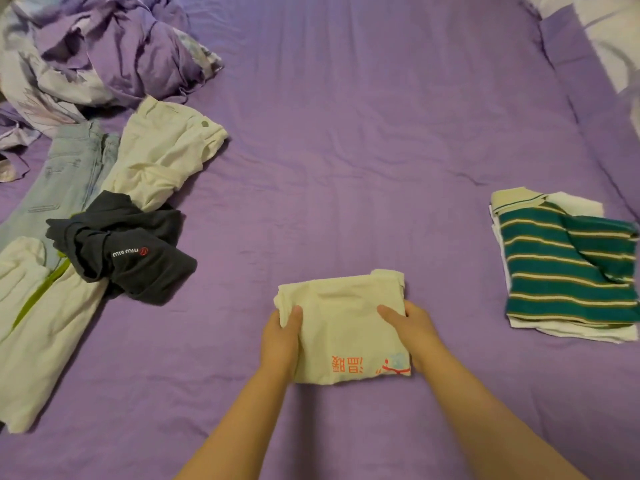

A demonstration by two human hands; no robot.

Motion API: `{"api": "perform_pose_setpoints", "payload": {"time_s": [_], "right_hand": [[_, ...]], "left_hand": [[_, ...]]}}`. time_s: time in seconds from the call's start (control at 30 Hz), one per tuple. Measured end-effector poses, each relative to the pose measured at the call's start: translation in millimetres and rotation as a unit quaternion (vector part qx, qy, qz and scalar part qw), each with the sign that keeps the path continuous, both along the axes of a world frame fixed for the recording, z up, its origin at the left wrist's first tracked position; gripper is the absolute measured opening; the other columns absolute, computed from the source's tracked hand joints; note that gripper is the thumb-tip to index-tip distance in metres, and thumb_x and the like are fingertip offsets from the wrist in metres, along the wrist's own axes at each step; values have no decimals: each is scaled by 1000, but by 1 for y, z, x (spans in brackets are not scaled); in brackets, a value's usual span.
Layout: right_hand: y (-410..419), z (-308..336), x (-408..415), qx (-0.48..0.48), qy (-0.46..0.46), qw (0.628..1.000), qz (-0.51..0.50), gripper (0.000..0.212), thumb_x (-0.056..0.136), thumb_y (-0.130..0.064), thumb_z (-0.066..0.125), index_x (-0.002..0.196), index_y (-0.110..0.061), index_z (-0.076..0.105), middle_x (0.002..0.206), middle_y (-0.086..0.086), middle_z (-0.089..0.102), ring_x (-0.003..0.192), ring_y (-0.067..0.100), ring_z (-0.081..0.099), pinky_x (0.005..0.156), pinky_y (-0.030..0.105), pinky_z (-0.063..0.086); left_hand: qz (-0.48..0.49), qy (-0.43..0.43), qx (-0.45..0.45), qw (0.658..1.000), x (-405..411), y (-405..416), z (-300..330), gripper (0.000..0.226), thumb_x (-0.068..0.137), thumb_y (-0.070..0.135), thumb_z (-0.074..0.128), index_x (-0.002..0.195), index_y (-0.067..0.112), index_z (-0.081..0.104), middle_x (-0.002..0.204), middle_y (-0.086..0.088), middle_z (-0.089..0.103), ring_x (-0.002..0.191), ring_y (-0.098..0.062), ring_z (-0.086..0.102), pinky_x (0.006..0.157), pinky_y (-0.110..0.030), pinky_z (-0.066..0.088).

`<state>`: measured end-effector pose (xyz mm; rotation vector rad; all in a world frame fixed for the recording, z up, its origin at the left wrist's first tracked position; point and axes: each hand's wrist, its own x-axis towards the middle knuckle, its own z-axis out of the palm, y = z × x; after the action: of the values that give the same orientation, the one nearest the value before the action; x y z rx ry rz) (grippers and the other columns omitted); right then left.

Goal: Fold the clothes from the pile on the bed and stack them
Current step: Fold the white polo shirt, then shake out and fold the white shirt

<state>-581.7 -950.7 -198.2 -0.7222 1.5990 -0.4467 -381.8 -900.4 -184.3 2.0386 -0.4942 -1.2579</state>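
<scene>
This is a bedroom in a home. A wide bed with a wrinkled purple sheet (pixel 346 133) fills the view. A rumpled purple and white duvet (pixel 97 53) lies bunched at its far left corner, a pillow (pixel 609 46) at the far right, and everyday clothes (pixel 131 202) lie loose on the sheet.

Crumpled dark navy cotton garment (pixel 128 251), left: white "miu miu" upside down. Near, folded cream cotton shirt (pixel 346 323): red characters, illegible.

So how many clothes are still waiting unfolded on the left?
4 that I can see: white trousers, light jeans, a dark top, and a cream garment nearest. More may hide underneath.
</scene>
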Motion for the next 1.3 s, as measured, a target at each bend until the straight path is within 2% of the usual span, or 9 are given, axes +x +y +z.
{"api": "perform_pose_setpoints", "payload": {"time_s": [0.27, 0.43, 0.53, 0.63, 0.73, 0.87, 1.03, 1.2, 1.3], "right_hand": [[-42, 51, -123, -125, 115, 983, -73, 16, 95, -28, 54, 109, -20, 55, 100, 4, 60, 93, 25, 58, 81, 40, 48], [-47, 67, -193, -154, 30, 948, -276, 18, 93, -11, 54, 107, -21, 57, 105, 6, 64, 95, 26, 62, 82, 42, 53], [-45, 64, -224, -148, -37, 902, -405, 29, 92, -1, 50, 115, -17, 55, 105, 8, 64, 90, 25, 62, 68, 34, 51], [-41, 58, -242, -142, -83, 849, -502, 33, 91, 4, 46, 117, -15, 52, 103, 7, 64, 83, 22, 62, 53, 28, 50], [-39, 46, -246, -115, -145, 811, -556, 45, 92, 8, 41, 133, -11, 49, 120, 13, 59, 92, 26, 59, 63, 35, 50], [-36, 27, -249, 35, -165, 838, -519, 41, 100, -6, 39, 140, -11, 42, 134, 16, 53, 109, 31, 55, 92, 46, 43], [-36, 15, -256, 79, -137, 870, -467, 35, 100, -9, 42, 135, -4, 45, 131, 22, 55, 116, 35, 55, 86, 42, 46], [-29, 16, -257, 80, -103, 908, -397, 27, 100, -19, 46, 125, -8, 51, 114, 16, 60, 107, 29, 59, 87, 40, 44], [-16, 18, -237, 39, -49, 926, -372, 16, 99, -20, 47, 111, -11, 55, 98, 13, 60, 85, 25, 60, 74, 36, 47]], "left_hand": [[-124, -6, -78, 989, -116, -94, 34, 17, 95, 30, 55, 104, 15, 52, 99, 2, 61, 91, -18, 59, 79, -35, 49], [-239, -45, -124, 962, -193, -161, 63, 21, 91, 32, 60, 108, 21, 55, 94, 11, 58, 84, -9, 57, 68, -25, 43], [-301, -57, -147, 940, -244, -196, 78, 18, 89, 30, 63, 105, 22, 60, 93, 7, 62, 86, -15, 58, 74, -29, 46], [-354, -87, -169, 916, -296, -225, 88, 17, 88, 27, 61, 105, 26, 64, 89, 10, 64, 86, -14, 59, 65, -24, 42], [-414, -121, -181, 884, -335, -234, 85, 31, 93, 27, 53, 124, 29, 59, 115, 7, 65, 108, -16, 59, 89, -33, 47], [-491, -97, -111, 859, -349, -207, 53, 38, 100, 15, 40, 135, 20, 53, 138, -1, 52, 123, -21, 50, 102, -31, 41], [-494, 16, -40, 868, -339, -163, 19, 40, 96, -3, 39, 131, 7, 55, 138, -10, 49, 128, -26, 45, 105, -33, 39], [-492, -32, -91, 865, -327, -144, 18, 37, 91, -3, 46, 125, 3, 59, 126, -12, 57, 116, -26, 52, 98, -29, 42], [-483, -69, -29, 873, -299, -124, 19, 37, 94, 10, 47, 130, 13, 55, 125, -8, 61, 102, -20, 56, 87, -25, 43]]}}
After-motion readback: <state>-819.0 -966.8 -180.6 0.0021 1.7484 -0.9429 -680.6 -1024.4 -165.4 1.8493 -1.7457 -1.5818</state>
